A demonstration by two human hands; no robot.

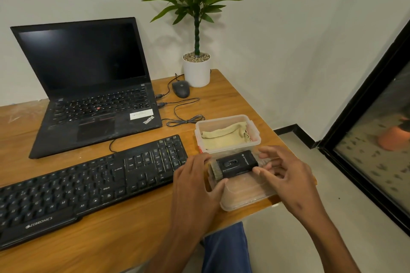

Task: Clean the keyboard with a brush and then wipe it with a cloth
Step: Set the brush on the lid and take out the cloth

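Observation:
A black keyboard (pixel 88 186) lies across the wooden table (pixel 115 241) in front of me. To its right, a black brush (pixel 235 165) with pale bristles at its left end is held over a clear plastic lid (pixel 246 195). My left hand (pixel 197 186) grips the bristle end between thumb and fingers. My right hand (pixel 281 175) pinches the brush's right end. A yellowish cloth (pixel 225 137) lies folded inside a clear plastic box (pixel 255 132) just behind the brush.
An open black laptop (pixel 88 86) stands behind the keyboard. A black mouse (pixel 180 88) with a coiled cable and a potted plant (pixel 196 68) sit at the table's far right corner. The table edge is just right of the lid, with the floor beyond.

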